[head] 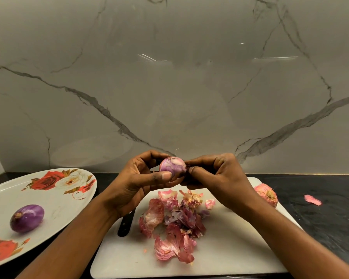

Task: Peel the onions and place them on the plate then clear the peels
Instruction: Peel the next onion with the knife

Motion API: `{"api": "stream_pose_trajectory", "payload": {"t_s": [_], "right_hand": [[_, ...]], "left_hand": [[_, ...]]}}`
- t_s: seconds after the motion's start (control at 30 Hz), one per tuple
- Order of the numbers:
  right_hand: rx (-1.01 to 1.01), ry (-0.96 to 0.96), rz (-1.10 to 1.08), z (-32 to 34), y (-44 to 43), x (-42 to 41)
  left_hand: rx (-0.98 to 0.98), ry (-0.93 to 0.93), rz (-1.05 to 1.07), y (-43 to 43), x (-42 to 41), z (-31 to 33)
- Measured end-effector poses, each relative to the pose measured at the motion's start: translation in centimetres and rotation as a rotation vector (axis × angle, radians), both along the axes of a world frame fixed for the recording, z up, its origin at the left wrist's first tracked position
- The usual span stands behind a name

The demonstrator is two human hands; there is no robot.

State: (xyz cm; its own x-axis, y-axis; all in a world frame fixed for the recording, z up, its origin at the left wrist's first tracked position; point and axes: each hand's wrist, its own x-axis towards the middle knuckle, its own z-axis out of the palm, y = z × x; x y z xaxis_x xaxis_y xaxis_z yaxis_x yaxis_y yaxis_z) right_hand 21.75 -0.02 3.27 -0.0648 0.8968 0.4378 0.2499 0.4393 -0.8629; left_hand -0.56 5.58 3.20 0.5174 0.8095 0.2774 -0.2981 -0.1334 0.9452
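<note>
holding onion [172,165] over peels [171,220]: left hand [137,178] grips it, right hand [216,178] pinches its end

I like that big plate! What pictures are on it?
Red and white roses with golden-brown leaves, printed on the white plate; the head view shows it.

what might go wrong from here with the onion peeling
The black handle lies right beside the left arm, so carrying the held onion to the plate might knock it. The unpeeled onion sits at the cutting board's edge behind the right hand and could get nudged. The stray peel on the counter may be missed.
</note>
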Motion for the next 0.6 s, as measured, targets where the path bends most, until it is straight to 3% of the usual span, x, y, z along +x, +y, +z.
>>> {"api": "stream_pose_trajectory", "payload": {"t_s": [0.17, 0.6], "right_hand": [[-0.108, 0.122, 0.045, 0.58, -0.15, -0.03], [-0.103, -0.004, 0.062, 0.30, -0.42, -0.35]], "left_hand": [[0.006, 0.024, 0.065, 0.15, 0.07, -0.05], [0.081, 0.080, 0.028, 0.41, 0.06, -0.48]]}}
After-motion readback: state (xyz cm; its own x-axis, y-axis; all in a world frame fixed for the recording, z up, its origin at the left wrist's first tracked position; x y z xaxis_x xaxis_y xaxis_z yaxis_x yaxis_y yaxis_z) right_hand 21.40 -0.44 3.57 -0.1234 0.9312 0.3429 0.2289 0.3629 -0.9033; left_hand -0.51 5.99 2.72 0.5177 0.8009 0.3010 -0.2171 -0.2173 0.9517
